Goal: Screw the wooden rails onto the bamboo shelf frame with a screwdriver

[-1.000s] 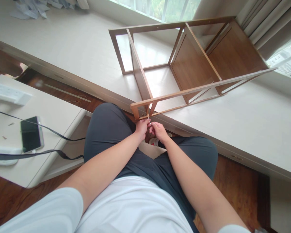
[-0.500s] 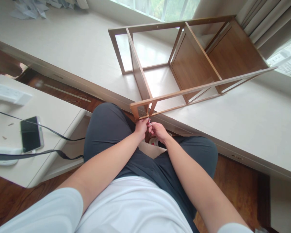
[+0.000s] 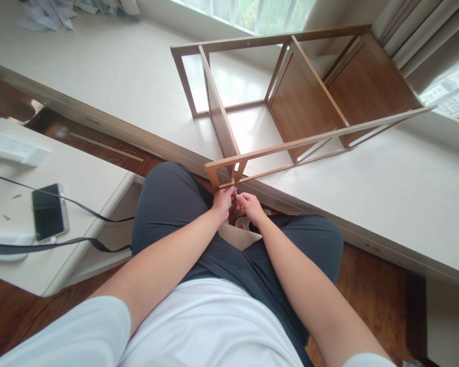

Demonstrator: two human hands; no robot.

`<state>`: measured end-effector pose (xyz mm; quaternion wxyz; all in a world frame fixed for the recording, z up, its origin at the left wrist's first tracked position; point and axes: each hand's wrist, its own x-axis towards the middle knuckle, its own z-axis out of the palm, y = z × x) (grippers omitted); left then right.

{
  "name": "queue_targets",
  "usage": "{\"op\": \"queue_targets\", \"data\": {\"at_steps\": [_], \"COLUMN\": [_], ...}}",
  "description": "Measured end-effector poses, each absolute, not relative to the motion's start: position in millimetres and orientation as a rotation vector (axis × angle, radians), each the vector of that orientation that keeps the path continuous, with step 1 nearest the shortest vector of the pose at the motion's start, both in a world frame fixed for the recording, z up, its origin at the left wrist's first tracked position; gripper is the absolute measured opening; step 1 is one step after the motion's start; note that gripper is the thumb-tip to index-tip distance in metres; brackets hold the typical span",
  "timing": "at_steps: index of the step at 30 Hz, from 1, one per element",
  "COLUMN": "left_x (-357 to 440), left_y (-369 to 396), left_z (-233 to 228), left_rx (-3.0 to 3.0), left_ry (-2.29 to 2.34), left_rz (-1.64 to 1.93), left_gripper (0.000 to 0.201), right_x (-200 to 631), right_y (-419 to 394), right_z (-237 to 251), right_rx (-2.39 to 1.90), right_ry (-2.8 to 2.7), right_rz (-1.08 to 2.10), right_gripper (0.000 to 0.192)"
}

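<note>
A brown wooden shelf frame (image 3: 317, 133) lies on its side on the white window ledge, its near end jutting past the ledge edge. At that near corner my left hand (image 3: 223, 201) is closed against the lower rail, its fingertips partly hidden. Beside it, my right hand (image 3: 250, 206) pinches a thin metal hex key (image 3: 235, 189). The key's upper end meets the rail at the foot of a shelf panel (image 3: 222, 114); the joint itself is too small to make out.
To the left, a white table (image 3: 95, 191) bears a phone (image 3: 49, 211), a power strip (image 3: 15, 147) and dark straps (image 3: 95, 243). Crumpled paper (image 3: 53, 14) lies on the ledge (image 3: 110, 66) at the far left. Grey curtains (image 3: 424, 35) hang behind the frame. My knees are below the ledge edge.
My right hand has shifted slightly and its fingers have turned on the hex key, whose bent end now shows less. My left hand and the shelf frame keep their places.
</note>
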<state>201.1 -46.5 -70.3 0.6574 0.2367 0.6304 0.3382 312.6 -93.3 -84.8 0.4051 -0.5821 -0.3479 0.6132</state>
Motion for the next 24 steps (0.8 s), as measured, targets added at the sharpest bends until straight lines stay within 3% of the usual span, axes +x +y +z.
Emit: {"op": "queue_targets", "data": {"at_steps": [8,18,24], "left_x": [201.6,202.0,202.3], "left_y": [-46.6,-46.0,-46.2], "left_z": [-67.6,-69.7,-70.2], "left_rx": [0.533,0.498,0.490], "left_ry": [1.449,1.405,1.392], "left_rz": [0.741,0.768,0.797], "left_gripper": [0.015,0.014,0.012], "right_x": [314.5,306.6,305.7], "right_y": [-93.6,-93.5,-93.2], "right_z": [-90.5,-66.6,-64.2], "right_rx": [-1.557,-2.149,-2.172], "right_ry": [-1.100,-1.704,-1.765], "right_rz": [1.399,0.676,0.672], "right_gripper": [0.036,0.026,0.024]}}
